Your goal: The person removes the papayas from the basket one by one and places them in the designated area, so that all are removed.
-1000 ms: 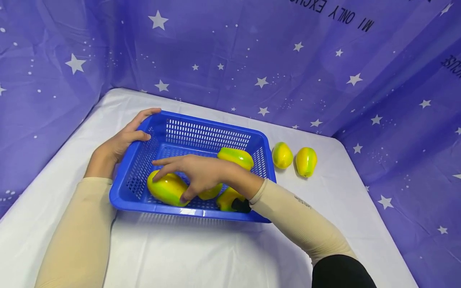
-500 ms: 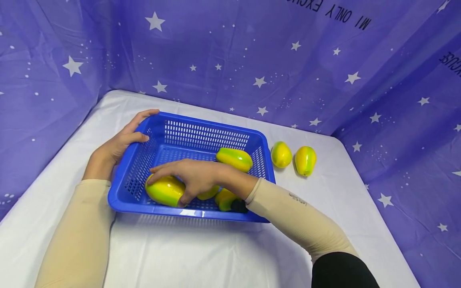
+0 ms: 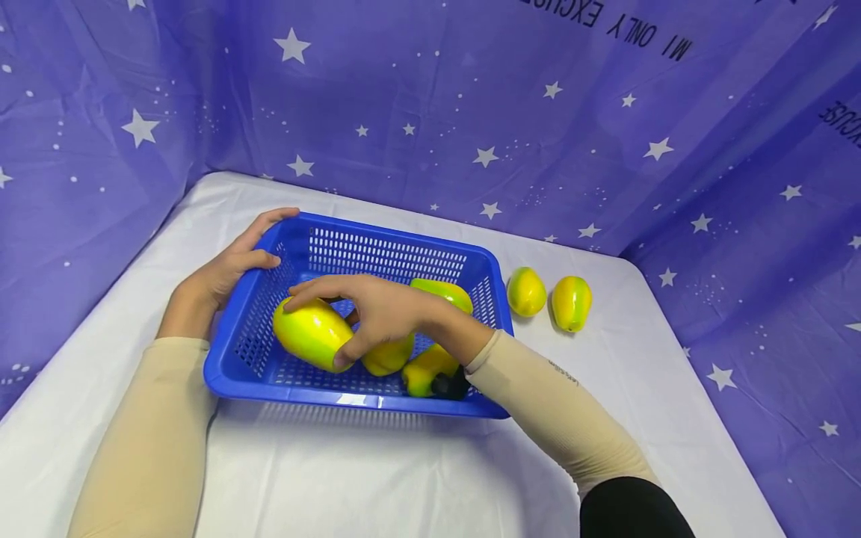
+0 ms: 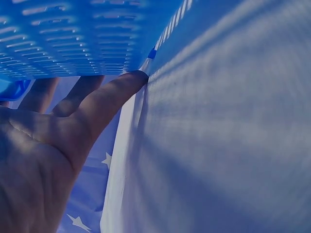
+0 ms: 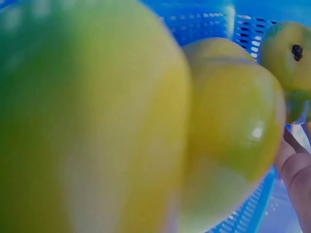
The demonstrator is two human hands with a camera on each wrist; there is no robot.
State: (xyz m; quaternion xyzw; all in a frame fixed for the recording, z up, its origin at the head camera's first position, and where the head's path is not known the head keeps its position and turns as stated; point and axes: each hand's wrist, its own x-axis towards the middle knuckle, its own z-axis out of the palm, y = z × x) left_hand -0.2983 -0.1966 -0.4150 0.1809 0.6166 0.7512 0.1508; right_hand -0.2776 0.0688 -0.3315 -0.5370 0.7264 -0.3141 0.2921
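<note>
A blue plastic basket (image 3: 363,400) with slotted walls holds several glossy yellow-green papayas. My left hand (image 3: 225,273) grips its left rim, the thumb over the inner side; in the left wrist view, fingers of the left hand (image 4: 43,141) reach up to the slotted wall. My right hand (image 3: 383,310) holds a papaya (image 3: 312,334) at the left of the basket, fingers over its far end and thumb at its near end. Beneath that hand lies another papaya (image 3: 390,357). A papaya (image 3: 440,293) behind the wrist is partly hidden, and one more papaya (image 3: 424,370) sits at the front right.
Two papayas (image 3: 527,292) (image 3: 572,303) lie on the white cloth-covered table (image 3: 323,478) just right of the basket. A black object (image 3: 451,385) shows by the right wrist. Purple star-printed curtains (image 3: 403,90) stand behind and at the sides of the table.
My right hand has closed its fingers round the left papaya and raised it a little from the basket floor. The left hand stays on the rim.
</note>
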